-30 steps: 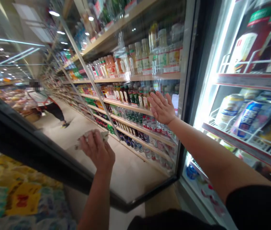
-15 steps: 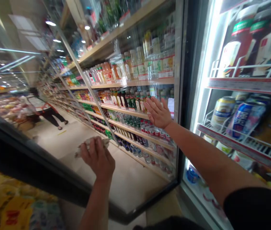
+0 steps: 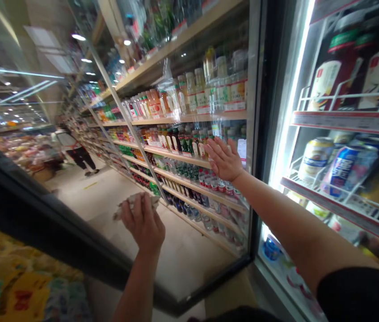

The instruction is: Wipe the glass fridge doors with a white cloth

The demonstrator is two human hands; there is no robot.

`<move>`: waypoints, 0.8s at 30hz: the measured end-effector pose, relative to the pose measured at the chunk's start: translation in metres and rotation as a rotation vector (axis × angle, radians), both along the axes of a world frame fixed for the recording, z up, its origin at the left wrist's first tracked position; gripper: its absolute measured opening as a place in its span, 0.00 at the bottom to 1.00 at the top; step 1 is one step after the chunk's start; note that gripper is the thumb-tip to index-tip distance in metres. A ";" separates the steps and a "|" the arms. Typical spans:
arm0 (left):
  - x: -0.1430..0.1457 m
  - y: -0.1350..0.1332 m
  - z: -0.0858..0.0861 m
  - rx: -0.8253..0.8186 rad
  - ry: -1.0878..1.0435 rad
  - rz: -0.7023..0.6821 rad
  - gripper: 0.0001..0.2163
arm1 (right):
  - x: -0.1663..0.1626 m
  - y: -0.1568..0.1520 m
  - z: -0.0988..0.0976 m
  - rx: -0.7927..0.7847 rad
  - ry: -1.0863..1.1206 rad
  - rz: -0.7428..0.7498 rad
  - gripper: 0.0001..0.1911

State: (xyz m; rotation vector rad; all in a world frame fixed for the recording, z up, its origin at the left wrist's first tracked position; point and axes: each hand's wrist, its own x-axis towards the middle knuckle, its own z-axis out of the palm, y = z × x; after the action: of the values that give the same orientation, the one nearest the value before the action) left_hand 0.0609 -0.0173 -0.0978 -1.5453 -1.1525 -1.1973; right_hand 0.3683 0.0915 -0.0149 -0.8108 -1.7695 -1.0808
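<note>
A glass cooler door (image 3: 189, 268) stands swung open in front of me, its black frame running along the bottom and right side. My left hand (image 3: 143, 222) presses a crumpled pale cloth (image 3: 136, 203) flat against the pane, fingers closed over it. My right hand (image 3: 223, 158) lies flat on the glass near the door's hinge side, fingers stretched and holding nothing. Through the pane I see shelves of bottles (image 3: 189, 94) along a shop aisle.
The lit cooler interior on the right holds wire racks with cans (image 3: 340, 163) and dark bottles (image 3: 337, 67). A person (image 3: 75, 150) walks far down the aisle. Yellow and blue packaged goods (image 3: 22, 290) lie at lower left.
My left hand and the cloth have shifted slightly right and down on the glass. The right hand stays pressed in place. The distant person has walked further along the aisle.
</note>
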 end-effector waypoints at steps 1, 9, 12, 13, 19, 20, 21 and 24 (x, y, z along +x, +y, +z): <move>0.001 -0.001 -0.005 -0.006 0.015 0.000 0.28 | 0.000 0.000 0.000 -0.012 0.002 0.000 0.35; -0.007 -0.004 -0.029 -0.058 0.161 0.004 0.27 | 0.001 0.000 0.000 0.016 -0.004 0.005 0.36; -0.011 0.002 -0.008 -0.002 0.014 -0.022 0.26 | 0.002 0.001 -0.001 -0.031 0.000 0.006 0.35; -0.010 0.003 -0.008 0.004 -0.015 -0.021 0.25 | 0.002 0.001 -0.002 -0.053 0.002 0.006 0.34; -0.005 0.001 -0.070 -0.115 0.286 -0.023 0.24 | 0.001 0.001 -0.002 -0.078 0.010 0.003 0.33; -0.007 0.000 -0.072 -0.141 0.305 -0.036 0.24 | 0.000 0.001 -0.002 -0.075 0.010 0.001 0.33; -0.010 0.001 -0.068 -0.142 0.278 -0.042 0.24 | 0.000 0.001 -0.002 -0.072 0.007 -0.001 0.33; -0.021 0.005 -0.026 -0.043 0.054 -0.017 0.27 | -0.001 0.000 -0.001 -0.032 -0.001 -0.009 0.34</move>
State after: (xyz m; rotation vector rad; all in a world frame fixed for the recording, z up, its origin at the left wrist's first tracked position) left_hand 0.0398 -0.0119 -0.1236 -1.6127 -1.1382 -1.1419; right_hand 0.3677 0.0914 -0.0161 -0.8391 -1.7893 -1.0613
